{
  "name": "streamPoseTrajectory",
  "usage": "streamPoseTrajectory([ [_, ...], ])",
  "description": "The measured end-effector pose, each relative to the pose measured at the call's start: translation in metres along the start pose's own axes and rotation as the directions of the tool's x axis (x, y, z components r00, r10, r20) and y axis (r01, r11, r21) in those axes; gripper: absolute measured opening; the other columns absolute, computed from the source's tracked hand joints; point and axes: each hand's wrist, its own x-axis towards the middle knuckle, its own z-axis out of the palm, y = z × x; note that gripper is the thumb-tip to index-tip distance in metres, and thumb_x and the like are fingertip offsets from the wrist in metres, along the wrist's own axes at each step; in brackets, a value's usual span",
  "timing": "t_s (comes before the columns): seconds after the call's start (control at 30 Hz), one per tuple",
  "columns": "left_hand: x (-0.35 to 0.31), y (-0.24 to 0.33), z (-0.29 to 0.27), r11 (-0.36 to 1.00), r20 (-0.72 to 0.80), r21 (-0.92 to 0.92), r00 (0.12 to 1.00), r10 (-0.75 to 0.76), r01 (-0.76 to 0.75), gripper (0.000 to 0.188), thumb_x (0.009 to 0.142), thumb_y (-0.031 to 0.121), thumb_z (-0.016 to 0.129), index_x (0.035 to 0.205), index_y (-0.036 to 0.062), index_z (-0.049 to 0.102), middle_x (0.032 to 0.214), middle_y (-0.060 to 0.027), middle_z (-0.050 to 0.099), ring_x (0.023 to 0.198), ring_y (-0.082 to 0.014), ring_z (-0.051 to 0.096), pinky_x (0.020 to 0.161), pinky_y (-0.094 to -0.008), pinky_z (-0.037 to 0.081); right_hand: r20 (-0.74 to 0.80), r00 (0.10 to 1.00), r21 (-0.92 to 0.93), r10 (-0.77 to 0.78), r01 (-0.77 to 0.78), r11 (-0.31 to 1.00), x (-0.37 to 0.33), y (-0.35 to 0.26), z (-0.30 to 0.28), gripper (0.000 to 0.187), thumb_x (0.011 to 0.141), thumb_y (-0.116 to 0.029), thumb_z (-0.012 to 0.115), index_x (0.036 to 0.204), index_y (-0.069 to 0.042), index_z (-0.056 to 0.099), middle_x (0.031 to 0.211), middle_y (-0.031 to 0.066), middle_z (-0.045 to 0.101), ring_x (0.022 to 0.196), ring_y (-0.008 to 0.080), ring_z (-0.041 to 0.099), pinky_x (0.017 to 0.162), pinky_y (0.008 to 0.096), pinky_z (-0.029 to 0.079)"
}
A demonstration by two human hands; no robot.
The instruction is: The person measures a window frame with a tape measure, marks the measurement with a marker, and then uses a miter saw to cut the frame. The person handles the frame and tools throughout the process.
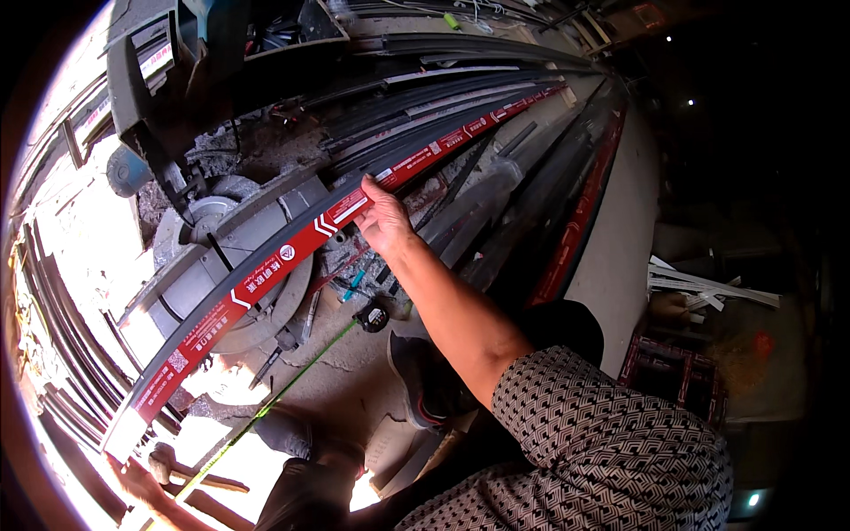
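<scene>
The work is set over a rough grey floor (341,394), strewn with scraps and dust, hard sunlight being thrown across its left part while the right side of the room is left in deep shadow. A saw (283,199) with a round metal base is placed at upper left, and across it one long strip (305,232), dark with a red printed face, is laid slantwise. The strip is gripped near its middle by the right hand (385,221), thumb over the upper edge. The left hand (142,487) is held at the strip's lower left end; whether it is closed there cannot be told in the glare. Dark pieces are held in an open black tray (305,49) at the top, too dim to be counted. One tape (374,317) is seen below the saw, its yellow-green blade (292,389) drawn out toward the left hand. One hammer (162,460) and two shoes (412,385) are counted. Many dark bars (443,97) are heaped beyond the strip, and a second red-faced strip (580,221) is seen to its right.
</scene>
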Motion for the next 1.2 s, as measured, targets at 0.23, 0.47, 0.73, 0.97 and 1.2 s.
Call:
streamPoseTrajectory([
  [0.23, 0.004, -0.001, 0.008, 0.998, -0.034, 0.022, 0.998, 0.057, -0.056, 0.034, 0.104, 0.026, 0.062, 0.130, 0.0045, 0.065, 0.124, -0.0098, 0.069, 0.111, -0.0193, 0.066, 0.096, -0.0341, 0.054, 0.048, 0.998, -0.027, 0.047, -0.046, 0.999, -0.029, 0.039, 0.003, 0.029, 0.091, -0.027, 0.081, 0.116, -0.022, 0.067, 0.114, -0.0052, 0.068, 0.113, 0.0138, 0.061, 0.103, 0.0415, 0.045],
  [0.47, -0.011, -0.014, 0.008, 0.998, -0.044, -0.053, 0.999, 0.015, -0.017, 0.032, 0.104, 0.030, 0.063, 0.125, 0.0061, 0.067, 0.116, -0.0066, 0.072, 0.103, -0.0163, 0.068, 0.087, -0.0313, 0.056, 0.037, 0.995, -0.019, 0.087, -0.086, 0.996, -0.059, 0.082, 0.028, 0.028, 0.088, -0.022, 0.084, 0.111, -0.020, 0.068, 0.111, -0.0065, 0.067, 0.112, 0.0133, 0.061, 0.104, 0.0410, 0.045],
  [0.73, -0.143, -0.057, 0.196, 0.917, 0.381, -0.172, 0.882, -0.276, 0.361, 0.035, 0.105, 0.041, 0.062, 0.116, 0.0078, 0.066, 0.112, -0.0033, 0.070, 0.104, -0.0153, 0.064, 0.100, -0.0358, 0.047, 0.142, 0.951, -0.037, 0.276, -0.274, 0.961, -0.137, 0.161, 0.074, 0.018, 0.098, -0.020, 0.072, 0.112, -0.011, 0.067, 0.117, 0.0041, 0.069, 0.116, 0.0186, 0.064, 0.109, 0.0390, 0.050],
  [0.97, -0.146, -0.077, 0.170, 0.913, 0.431, -0.101, 0.845, -0.317, 0.395, 0.043, 0.110, 0.037, 0.052, 0.131, 0.0000, 0.059, 0.124, -0.0111, 0.069, 0.117, -0.0210, 0.066, 0.105, -0.0382, 0.048, 0.341, 0.792, -0.113, 0.506, -0.500, 0.859, -0.175, 0.220, 0.095, 0.026, 0.098, -0.020, 0.072, 0.120, -0.007, 0.065, 0.124, 0.0064, 0.069, 0.119, 0.0199, 0.063, 0.110, 0.0377, 0.049],
  [1.2, -0.083, -0.038, 0.106, 0.930, 0.055, -0.281, 0.972, -0.230, 0.236, 0.024, 0.095, 0.021, 0.078, 0.105, 0.0006, 0.070, 0.103, -0.0061, 0.073, 0.089, -0.0152, 0.070, 0.080, -0.0331, 0.058, 0.304, 0.896, -0.067, 0.323, -0.318, 0.946, 0.007, 0.065, -0.045, 0.045, 0.107, -0.027, 0.056, 0.140, 0.003, 0.053, 0.138, 0.0184, 0.062, 0.128, 0.0309, 0.058, 0.112, 0.0470, 0.045],
])
